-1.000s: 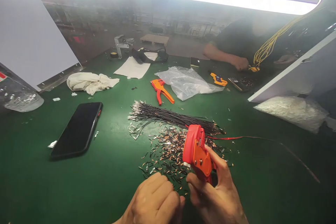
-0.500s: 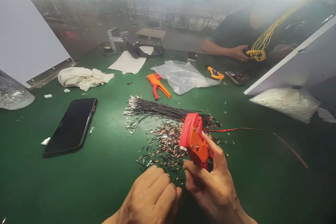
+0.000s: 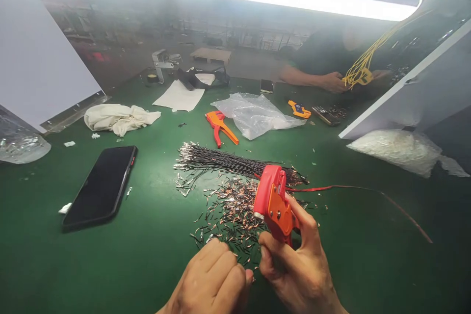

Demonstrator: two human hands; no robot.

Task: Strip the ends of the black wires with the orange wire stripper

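Note:
My right hand (image 3: 298,260) is wrapped round red and orange wire strippers (image 3: 275,203), held upright with the head tilted a little left. Beside it, at the bottom middle, my left hand (image 3: 213,274) is closed with its knuckles up; what its fingers hold, if anything, is hidden. Beyond both hands lies a heap of short wire offcuts (image 3: 235,206), black with copper ends. Behind the heap a bundle of black wires (image 3: 224,158) lies across the table, metal terminals at its left end. A red cord (image 3: 324,188) runs from behind the strippers to the right.
A phone (image 3: 101,189) lies on the left, near a white cloth (image 3: 119,118). Second orange pliers (image 3: 221,128) and a clear plastic bag (image 3: 257,115) lie beyond the bundle. At the right are a divider (image 3: 408,78) and a filled bag (image 3: 397,149). Across the table, a person (image 3: 312,71) handles yellow wires.
The camera view has tilted up slightly, so the table things sit lower in the picture. Both hands and the strippers keep nearly the same pose.

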